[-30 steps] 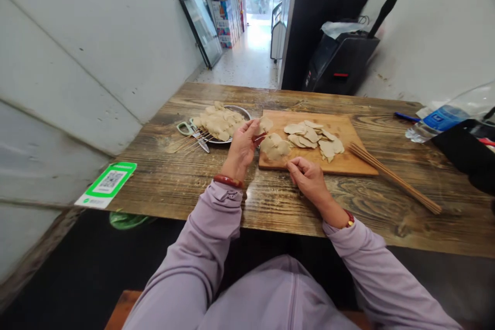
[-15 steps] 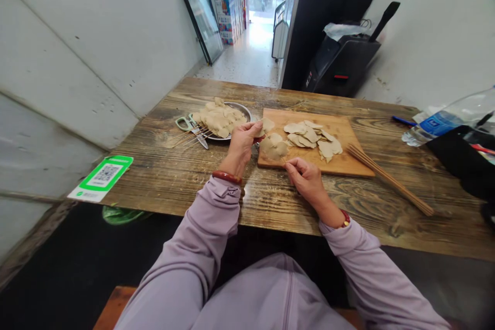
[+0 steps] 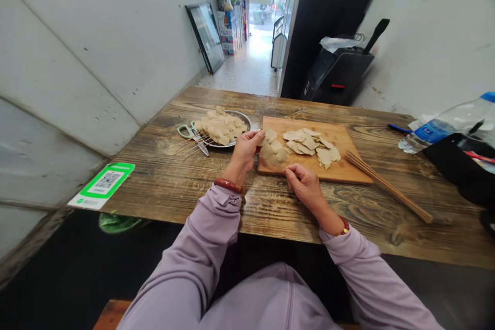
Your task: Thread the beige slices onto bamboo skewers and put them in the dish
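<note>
My left hand is closed on a thin beige slice at the left edge of a wooden cutting board. My right hand is pinched on the near end of a thin bamboo skewer that runs up through a few beige slices between the two hands. More loose slices lie in the middle of the board. A metal plate to the left holds finished skewers of slices, their sticks pointing left.
Scissors with green handles lie beside the plate. A bundle of bare skewers lies right of the board. A plastic water bottle, a black bag and a blue pen are at the right. A green QR sign lies by the wall.
Both hands have stayed by the board's left edge, the left hand shifting slightly toward the slices on the skewer. The view has tilted down a little.
</note>
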`<action>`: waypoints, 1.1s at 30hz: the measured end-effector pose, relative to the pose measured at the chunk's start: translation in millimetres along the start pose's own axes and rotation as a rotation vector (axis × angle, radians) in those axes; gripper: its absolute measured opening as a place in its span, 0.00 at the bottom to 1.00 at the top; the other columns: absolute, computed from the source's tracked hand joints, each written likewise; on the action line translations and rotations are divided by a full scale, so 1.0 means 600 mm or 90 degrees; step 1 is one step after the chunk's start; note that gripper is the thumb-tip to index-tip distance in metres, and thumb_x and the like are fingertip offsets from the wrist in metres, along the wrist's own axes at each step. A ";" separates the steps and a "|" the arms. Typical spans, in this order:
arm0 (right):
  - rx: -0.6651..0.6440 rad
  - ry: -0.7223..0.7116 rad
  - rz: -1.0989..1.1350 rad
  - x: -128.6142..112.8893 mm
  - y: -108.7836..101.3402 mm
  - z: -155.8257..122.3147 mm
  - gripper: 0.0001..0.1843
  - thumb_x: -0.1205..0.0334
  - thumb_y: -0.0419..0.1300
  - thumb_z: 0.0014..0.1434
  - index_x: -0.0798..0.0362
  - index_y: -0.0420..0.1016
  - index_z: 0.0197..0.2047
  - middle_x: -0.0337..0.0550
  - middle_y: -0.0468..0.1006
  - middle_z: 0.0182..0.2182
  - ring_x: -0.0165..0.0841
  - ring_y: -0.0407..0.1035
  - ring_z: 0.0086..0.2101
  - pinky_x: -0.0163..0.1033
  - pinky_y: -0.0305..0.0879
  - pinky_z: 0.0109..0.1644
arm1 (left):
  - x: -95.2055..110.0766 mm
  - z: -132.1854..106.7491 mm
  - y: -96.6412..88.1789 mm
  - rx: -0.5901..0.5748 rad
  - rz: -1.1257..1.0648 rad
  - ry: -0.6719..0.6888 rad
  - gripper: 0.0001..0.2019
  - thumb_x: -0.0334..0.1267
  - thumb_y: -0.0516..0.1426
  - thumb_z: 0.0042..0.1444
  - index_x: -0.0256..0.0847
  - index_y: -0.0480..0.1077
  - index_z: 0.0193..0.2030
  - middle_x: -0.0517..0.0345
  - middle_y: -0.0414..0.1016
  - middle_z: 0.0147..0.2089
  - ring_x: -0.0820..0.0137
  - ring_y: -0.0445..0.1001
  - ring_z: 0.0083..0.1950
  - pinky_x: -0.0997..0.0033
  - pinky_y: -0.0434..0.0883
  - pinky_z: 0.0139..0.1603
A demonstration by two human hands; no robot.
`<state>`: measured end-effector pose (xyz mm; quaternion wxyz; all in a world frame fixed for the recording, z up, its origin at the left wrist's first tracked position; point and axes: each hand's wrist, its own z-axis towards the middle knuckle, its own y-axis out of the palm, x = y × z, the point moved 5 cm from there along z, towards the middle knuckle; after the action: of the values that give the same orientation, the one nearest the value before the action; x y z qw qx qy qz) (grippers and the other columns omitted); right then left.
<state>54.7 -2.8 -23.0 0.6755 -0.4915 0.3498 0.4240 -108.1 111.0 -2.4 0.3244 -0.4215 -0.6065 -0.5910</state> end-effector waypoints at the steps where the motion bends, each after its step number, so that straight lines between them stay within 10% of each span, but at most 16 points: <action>1: -0.002 0.000 0.001 0.001 0.000 0.000 0.17 0.48 0.57 0.65 0.50 0.73 0.31 0.32 0.69 0.16 0.28 0.63 0.19 0.35 0.60 0.27 | 0.000 0.001 -0.001 0.000 -0.001 -0.003 0.10 0.40 0.71 0.48 0.37 0.77 0.29 0.60 0.76 0.26 0.75 0.69 0.25 0.76 0.65 0.26; 11: 0.006 0.013 0.022 0.007 0.003 0.004 0.15 0.48 0.57 0.65 0.50 0.74 0.34 0.32 0.68 0.16 0.28 0.61 0.19 0.35 0.57 0.26 | 0.006 0.003 0.005 -0.025 -0.006 0.018 0.12 0.43 0.71 0.50 0.38 0.76 0.33 0.61 0.77 0.29 0.75 0.72 0.27 0.77 0.69 0.28; 22: 0.111 0.037 0.059 0.012 -0.015 0.010 0.18 0.46 0.56 0.66 0.50 0.74 0.35 0.31 0.66 0.17 0.28 0.60 0.19 0.34 0.55 0.25 | -0.022 -0.021 0.039 -0.142 0.011 -0.143 0.15 0.45 0.70 0.54 0.37 0.74 0.37 0.57 0.79 0.32 0.73 0.78 0.28 0.72 0.76 0.34; 33: 0.112 -0.155 -0.249 -0.026 -0.004 -0.006 0.14 0.55 0.54 0.72 0.50 0.81 0.44 0.48 0.83 0.32 0.36 0.77 0.33 0.37 0.66 0.39 | -0.016 -0.003 0.025 -0.056 0.157 0.080 0.11 0.38 0.70 0.42 0.38 0.72 0.27 0.62 0.74 0.26 0.76 0.70 0.27 0.77 0.66 0.29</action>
<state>50.8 -10.3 -9.1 0.8220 -0.4345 0.1995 0.3094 -90.6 107.5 -4.4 0.4129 -0.4687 -0.5026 -0.5977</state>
